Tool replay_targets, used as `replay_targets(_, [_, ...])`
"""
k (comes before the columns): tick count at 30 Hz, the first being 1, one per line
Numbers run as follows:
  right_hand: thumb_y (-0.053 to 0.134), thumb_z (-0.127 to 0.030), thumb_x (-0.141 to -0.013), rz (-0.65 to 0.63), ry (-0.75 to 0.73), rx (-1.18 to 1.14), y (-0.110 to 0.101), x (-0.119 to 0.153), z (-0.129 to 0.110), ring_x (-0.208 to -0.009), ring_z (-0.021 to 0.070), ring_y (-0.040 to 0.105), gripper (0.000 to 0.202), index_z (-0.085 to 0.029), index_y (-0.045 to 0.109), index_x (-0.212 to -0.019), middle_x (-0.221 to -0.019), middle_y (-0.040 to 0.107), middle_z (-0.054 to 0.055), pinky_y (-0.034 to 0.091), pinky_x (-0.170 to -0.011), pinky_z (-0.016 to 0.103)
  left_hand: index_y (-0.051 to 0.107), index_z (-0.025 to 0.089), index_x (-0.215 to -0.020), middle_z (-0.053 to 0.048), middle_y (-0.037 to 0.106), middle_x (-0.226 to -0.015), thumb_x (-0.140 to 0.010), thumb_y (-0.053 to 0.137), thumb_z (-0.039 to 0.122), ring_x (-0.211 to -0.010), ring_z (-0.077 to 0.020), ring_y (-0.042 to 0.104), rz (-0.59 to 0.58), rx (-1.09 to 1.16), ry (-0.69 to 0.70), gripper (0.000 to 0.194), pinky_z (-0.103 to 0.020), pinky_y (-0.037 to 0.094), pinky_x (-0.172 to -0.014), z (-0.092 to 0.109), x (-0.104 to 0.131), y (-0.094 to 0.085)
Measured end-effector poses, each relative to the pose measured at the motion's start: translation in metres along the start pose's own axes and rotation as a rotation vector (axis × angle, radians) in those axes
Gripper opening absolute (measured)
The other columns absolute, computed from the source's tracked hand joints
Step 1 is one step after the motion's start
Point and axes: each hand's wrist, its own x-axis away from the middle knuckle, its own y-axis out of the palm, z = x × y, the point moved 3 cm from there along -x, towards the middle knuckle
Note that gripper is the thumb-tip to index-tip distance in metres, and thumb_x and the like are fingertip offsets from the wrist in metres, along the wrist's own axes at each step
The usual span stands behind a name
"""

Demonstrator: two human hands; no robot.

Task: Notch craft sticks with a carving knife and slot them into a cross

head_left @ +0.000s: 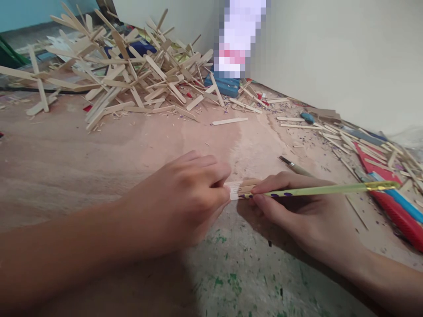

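My right hand (291,202) pinches a pale green pencil (317,190) with purple spots and a shiny gold end. Its dark tip rests on small, pale flat pieces (235,190) that look like craft sticks lying side by side, with dark marks on them. Curled into a loose fist, my left hand (194,189) holds the left end of these pieces down on the wooden board; its fingers hide that end. Just beyond my right hand lies a slim craft knife (292,164) with a metal tip, its handle partly covered.
A tangled heap of craft sticks (132,75) fills the back left. A single craft stick (230,121) lies in front of it. At right are more sticks, shavings and a red-handled tool (393,207) beside a blue strip (406,200). A pale wall (337,53) stands behind.
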Motion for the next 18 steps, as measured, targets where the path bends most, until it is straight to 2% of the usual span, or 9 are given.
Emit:
replay_targets(6, [0.082,-0.024,-0.091,-0.016,0.001,0.003,0.0005,0.0013,0.0004,-0.059,0.0158,0.074,0.004,-0.023,0.084,-0.087,-0.080,0.084,0.005,0.059,-0.048,0.021,0.073,0.020,-0.083,-0.006,0.067,-0.090,-0.106,0.053,0.013,-0.084,-0.0228,0.057,-0.017,-0.010,0.003,0.031,-0.040,0.045,-0.080,0.0005,-0.0010,-0.0010])
replay_targets(10, [0.082,-0.024,-0.088,0.001,-0.002,0.055,0.0011,-0.0007,-0.0019,-0.059,0.0173,0.075,0.004,-0.023,0.085,-0.086,-0.080,0.084,0.006,0.058,-0.047,0.023,0.073,0.020,-0.080,-0.006,0.069,-0.090,-0.106,0.052,0.014,-0.083,-0.0227,0.058,-0.023,-0.012,0.005,0.034,-0.040,0.047,-0.080,0.0000,-0.0016,-0.0022])
replay_targets(18, [0.082,-0.023,-0.090,0.018,-0.020,0.075,0.0007,0.0025,0.0009,-0.057,0.0140,0.073,0.004,-0.025,0.085,-0.087,-0.080,0.084,0.003,0.056,-0.047,0.020,0.071,0.020,-0.081,-0.006,0.068,-0.091,-0.104,0.053,0.013,-0.084,-0.0232,0.059,0.000,-0.016,0.016,0.031,-0.040,0.046,-0.080,-0.0002,0.0001,-0.0008])
